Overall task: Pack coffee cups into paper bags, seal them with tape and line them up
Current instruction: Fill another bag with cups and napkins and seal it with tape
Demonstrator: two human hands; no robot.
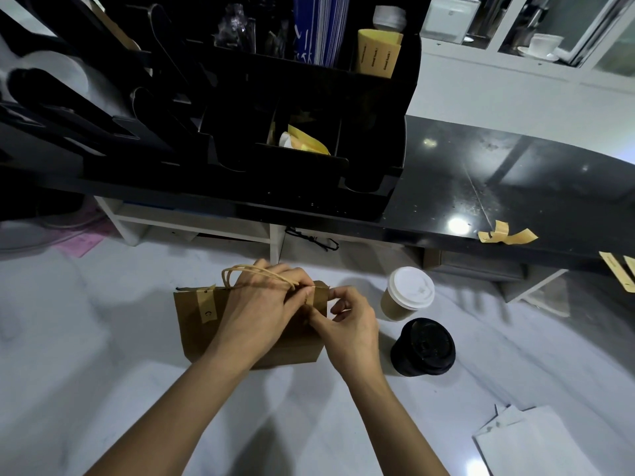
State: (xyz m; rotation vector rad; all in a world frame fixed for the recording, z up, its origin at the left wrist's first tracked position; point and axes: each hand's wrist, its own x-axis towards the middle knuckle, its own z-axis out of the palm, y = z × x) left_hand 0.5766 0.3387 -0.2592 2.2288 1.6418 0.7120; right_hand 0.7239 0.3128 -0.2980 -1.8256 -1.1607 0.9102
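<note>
A brown paper bag [196, 324] stands on the white counter, with twine handles at its top. One strip of tan tape [207, 307] is stuck over its top edge on the left. My left hand [264, 304] grips the bag's top edge on the right side. My right hand [347, 321] pinches a second strip of tape [310, 298] against that same edge. To the right stand a kraft coffee cup with a white lid [407, 293] and a black cup with a black lid [424, 348].
A black shelf [515, 187] runs behind, with loose tape strips [507, 233] stuck at its front edge. A black organiser [240, 149] with sleeves and lids sits on its left. A white paper bag [536, 441] lies flat at the lower right.
</note>
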